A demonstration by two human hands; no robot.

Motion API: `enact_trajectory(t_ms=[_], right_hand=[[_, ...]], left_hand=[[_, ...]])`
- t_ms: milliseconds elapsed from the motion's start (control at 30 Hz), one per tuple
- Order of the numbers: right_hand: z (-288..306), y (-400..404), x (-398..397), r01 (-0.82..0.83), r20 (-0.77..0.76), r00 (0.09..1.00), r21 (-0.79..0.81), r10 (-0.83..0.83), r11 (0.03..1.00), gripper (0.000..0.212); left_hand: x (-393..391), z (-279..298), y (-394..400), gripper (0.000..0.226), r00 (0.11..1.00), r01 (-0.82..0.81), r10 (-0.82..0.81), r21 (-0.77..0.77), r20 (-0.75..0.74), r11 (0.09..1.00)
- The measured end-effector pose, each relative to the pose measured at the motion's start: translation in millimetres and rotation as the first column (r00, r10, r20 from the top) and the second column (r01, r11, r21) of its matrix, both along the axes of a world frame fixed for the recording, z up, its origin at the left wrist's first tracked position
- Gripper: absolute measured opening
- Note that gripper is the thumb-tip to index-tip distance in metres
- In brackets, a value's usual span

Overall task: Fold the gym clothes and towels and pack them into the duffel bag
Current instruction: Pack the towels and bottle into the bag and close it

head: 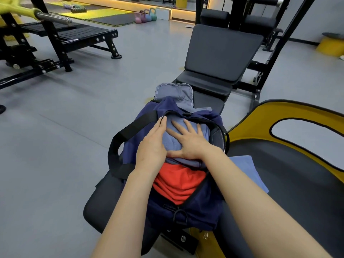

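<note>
A navy duffel bag [201, 203] lies open on a black padded bench [104, 202]. Inside it a folded grey-blue garment [172, 138] lies on top of a red-orange garment [178, 183]. My left hand [151, 146] rests flat along the grey-blue garment's left side, fingers straight, tips at the bag's rim. My right hand [189, 142] presses flat on top of it with fingers spread. The bag's grey-blue flap [175, 94] stands open at the far end. A folded blue towel [247, 168] lies on the bench right of the bag, partly hidden by my right forearm.
The bag's black shoulder strap [119, 138] loops out to the left. A black incline bench [219, 54] stands straight ahead. A yellow-and-black seat [290, 116] is at the right. A black rack [55, 40] and coloured kettlebells [146, 15] stand on the grey floor at the left and back.
</note>
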State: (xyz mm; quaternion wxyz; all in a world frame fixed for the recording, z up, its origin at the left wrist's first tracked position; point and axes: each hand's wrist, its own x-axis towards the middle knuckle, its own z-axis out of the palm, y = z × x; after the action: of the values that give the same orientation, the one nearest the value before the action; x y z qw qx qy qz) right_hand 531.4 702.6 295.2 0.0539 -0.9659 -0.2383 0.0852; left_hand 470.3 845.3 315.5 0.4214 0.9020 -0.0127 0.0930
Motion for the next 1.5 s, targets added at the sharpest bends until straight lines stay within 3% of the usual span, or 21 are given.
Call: enact_trajectory(t_ms=[167,233,333,433,667,867,1000,1067,1233,1367,1500], right_hand=[[17,-14,-19,-0.011,0.016,1.000,0.114,0.009,0.993,0.081],[24,-26,-29,-0.023,0.075,0.997,0.254,0.004,0.967,0.070],[30,-56,-43,0.070,0.171,0.968,0.522,-0.185,0.850,0.052],[19,-94,-51,0.227,0.177,0.905,0.569,-0.387,0.790,0.046],[-49,-143,-59,0.593,-0.046,0.780,0.373,-0.624,0.714,0.042],[-86,-138,-62,0.713,-0.221,0.681,-0.016,-0.698,0.701,0.050],[-91,-120,-61,0.674,-0.062,0.712,-0.220,-0.699,0.706,0.046],[-95,-121,-58,0.662,-0.036,0.727,-0.227,-0.685,0.714,0.040],[-85,-137,-52,0.707,-0.068,0.704,-0.039,-0.707,0.707,0.043],[-74,-144,-53,0.774,-0.198,0.621,0.309,-0.758,0.553,0.036],[-84,-154,-61,0.734,-0.238,0.632,0.488,-0.737,0.472,0.059]], left_hand=[[1,-5,1,0.070,1.000,0.023,-0.023,0.024,0.008,0.999],[2,-6,2,0.070,1.000,0.020,-0.021,0.043,0.015,0.999],[1,-7,1,0.072,1.000,0.010,-0.013,0.115,0.024,0.993],[0,-7,-1,0.077,1.000,-0.012,0.011,0.188,0.004,0.982],[-2,-7,-7,0.085,1.000,0.000,0.009,0.352,-0.023,0.936],[-4,-4,-14,0.080,1.000,-0.022,0.028,0.450,-0.007,0.893],[-4,-5,-14,0.080,1.000,-0.024,0.025,0.465,0.004,0.885],[-5,-6,-13,0.080,1.000,-0.022,0.019,0.468,0.011,0.884],[-7,-5,-12,0.082,1.000,-0.025,0.018,0.469,0.019,0.883],[-6,-6,-14,0.081,0.999,-0.027,0.012,0.488,0.033,0.872],[-6,-7,-14,0.081,0.999,-0.031,0.013,0.494,0.040,0.869]])
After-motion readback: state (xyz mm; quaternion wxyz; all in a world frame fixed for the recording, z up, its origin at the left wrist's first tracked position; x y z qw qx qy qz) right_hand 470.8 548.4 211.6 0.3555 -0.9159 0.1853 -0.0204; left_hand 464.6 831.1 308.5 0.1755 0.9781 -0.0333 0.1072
